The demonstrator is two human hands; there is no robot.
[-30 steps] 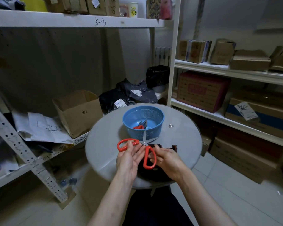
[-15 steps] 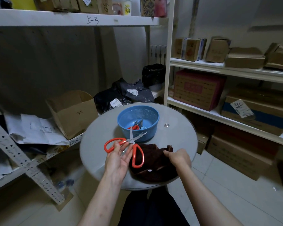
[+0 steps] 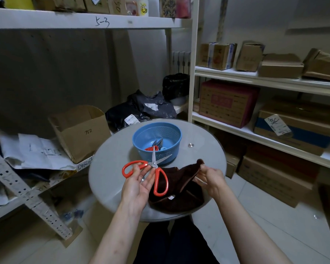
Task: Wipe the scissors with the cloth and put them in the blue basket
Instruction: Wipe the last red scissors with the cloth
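Inspection: one pair of orange-handled scissors [image 3: 154, 164], blades spread, gripped in my left hand [image 3: 138, 184] above the round table [image 3: 111, 168], just before one blue basket [image 3: 166, 130]. My right hand [image 3: 211, 178] pinches one corner of one brown cloth [image 3: 179, 187], raising it. The basket holds further scissors [image 3: 152, 148], seemingly two pairs; the view is poor.

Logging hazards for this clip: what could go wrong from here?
The red-handled scissors are spread open, so wiping them with the brown cloth, which the right hand pinches by one corner, risks a cut. The left hand holds them lightly near the pivot; they could slip onto the round table.
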